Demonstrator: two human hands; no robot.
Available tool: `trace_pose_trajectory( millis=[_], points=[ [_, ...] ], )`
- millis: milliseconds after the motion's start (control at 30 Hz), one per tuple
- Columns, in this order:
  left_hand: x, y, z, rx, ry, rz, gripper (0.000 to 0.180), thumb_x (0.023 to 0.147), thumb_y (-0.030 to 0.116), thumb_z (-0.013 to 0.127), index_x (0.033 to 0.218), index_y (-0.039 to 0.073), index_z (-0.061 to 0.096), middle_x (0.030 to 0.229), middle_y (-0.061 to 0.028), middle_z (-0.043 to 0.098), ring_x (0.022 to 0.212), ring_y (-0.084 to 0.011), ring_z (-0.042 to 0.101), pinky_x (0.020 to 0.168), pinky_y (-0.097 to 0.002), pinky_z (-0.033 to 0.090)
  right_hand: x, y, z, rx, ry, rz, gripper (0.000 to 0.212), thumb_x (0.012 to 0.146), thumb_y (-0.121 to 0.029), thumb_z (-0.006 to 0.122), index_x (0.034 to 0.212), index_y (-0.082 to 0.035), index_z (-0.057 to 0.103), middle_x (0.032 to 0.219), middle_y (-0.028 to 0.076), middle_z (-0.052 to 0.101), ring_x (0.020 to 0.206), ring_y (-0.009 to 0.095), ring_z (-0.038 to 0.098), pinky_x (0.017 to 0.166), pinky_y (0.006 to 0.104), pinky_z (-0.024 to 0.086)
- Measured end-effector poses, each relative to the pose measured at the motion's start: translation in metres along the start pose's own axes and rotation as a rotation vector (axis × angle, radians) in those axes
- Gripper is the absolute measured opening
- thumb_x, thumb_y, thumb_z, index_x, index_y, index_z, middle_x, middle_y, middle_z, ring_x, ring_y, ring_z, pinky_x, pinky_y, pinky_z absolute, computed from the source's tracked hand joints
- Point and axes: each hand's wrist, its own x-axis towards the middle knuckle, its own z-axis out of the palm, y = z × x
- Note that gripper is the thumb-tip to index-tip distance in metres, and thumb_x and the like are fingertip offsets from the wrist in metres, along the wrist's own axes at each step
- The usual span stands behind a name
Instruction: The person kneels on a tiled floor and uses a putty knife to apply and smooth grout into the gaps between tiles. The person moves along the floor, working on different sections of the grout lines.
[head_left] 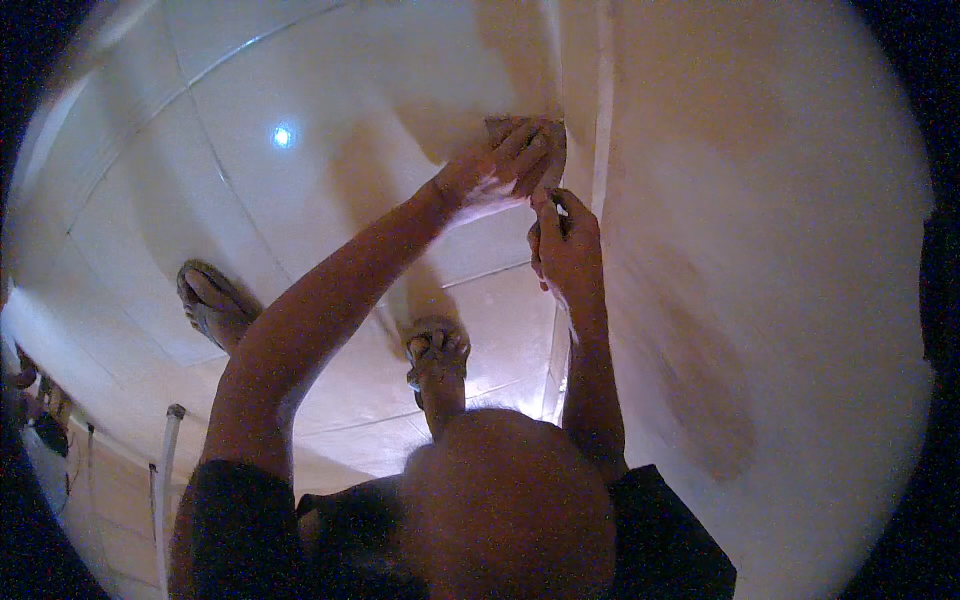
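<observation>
A brown, flat, sheet-like piece (556, 148) lies against the foot of the wall; what it is made of is too dim to tell. My left hand (512, 160) reaches across from the left with its fingers bent over this piece, covering much of it. Just below, my right hand (570, 240) is closed, thumb and forefinger pinched at the piece's lower end. The fingertips of both hands nearly meet there. Part of the right hand's grip is hidden by its own fingers.
Pale floor tiles (330, 60) with dark seams spread to the left, one with a bright light spot. A pale wall (780, 200) rises on the right behind a white edge strip (603, 100). My feet (437, 350) stand on the tiles. A white pole (168, 460) stands at lower left.
</observation>
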Motion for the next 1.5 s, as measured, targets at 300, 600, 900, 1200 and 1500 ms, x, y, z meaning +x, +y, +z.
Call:
trace_pose_trajectory(
  millis=[300,600,900,1200,1500],
  points=[
    [0.006,0.005,-0.005,-0.039,-0.001,-0.065,0.055,0.078,0.033,0.059,0.123,0.000,0.062,0.127,-0.0182,0.060,0.119,-0.0347,0.058,0.101,-0.0446,0.049,-0.008,-0.017,-0.012,-0.031,-0.004,-0.008,0.034,0.099,-0.033,0.057,0.103,0.000,0.063,0.058,0.009,0.060,0.048,0.016,0.057,0.049,0.0359,0.045],
    [0.008,-0.010,0.016,-0.069,-0.052,-0.155,0.053,0.077,0.030,0.061,0.121,0.000,0.064,0.128,-0.0167,0.061,0.122,-0.0314,0.056,0.106,-0.0430,0.046,0.040,0.004,0.000,0.063,0.010,-0.195,0.036,0.101,-0.035,0.056,0.110,0.000,0.060,0.053,0.000,0.050,0.035,0.007,0.041,0.030,0.0265,0.031],
    [0.016,-0.017,0.017,0.053,-0.008,-0.147,0.049,0.074,0.028,0.063,0.116,0.002,0.067,0.124,-0.0144,0.062,0.119,-0.0298,0.057,0.104,-0.0411,0.047,0.039,-0.005,-0.009,0.009,-0.005,-0.188,0.037,0.099,-0.036,0.058,0.100,0.001,0.064,0.057,0.009,0.061,0.047,0.017,0.057,0.046,0.0359,0.044],
    [0.016,-0.021,-0.002,-0.017,0.060,-0.140,0.050,0.074,0.028,0.063,0.117,0.002,0.066,0.122,-0.0148,0.063,0.116,-0.0280,0.059,0.101,-0.0401,0.048,0.029,-0.010,-0.002,0.116,-0.021,-0.132,0.035,0.099,-0.037,0.058,0.103,-0.003,0.062,0.054,0.003,0.054,0.040,0.012,0.048,0.037,0.0313,0.037],
    [0.011,-0.014,-0.005,0.007,-0.024,-0.134,0.046,0.076,0.027,0.062,0.116,0.004,0.067,0.119,-0.0134,0.064,0.113,-0.0275,0.060,0.099,-0.0373,0.051,0.016,-0.008,0.002,0.228,-0.052,-0.087,0.037,0.100,-0.040,0.057,0.102,-0.003,0.059,0.054,0.000,0.049,0.034,0.007,0.038,0.029,0.0260,0.028]
  ],
)
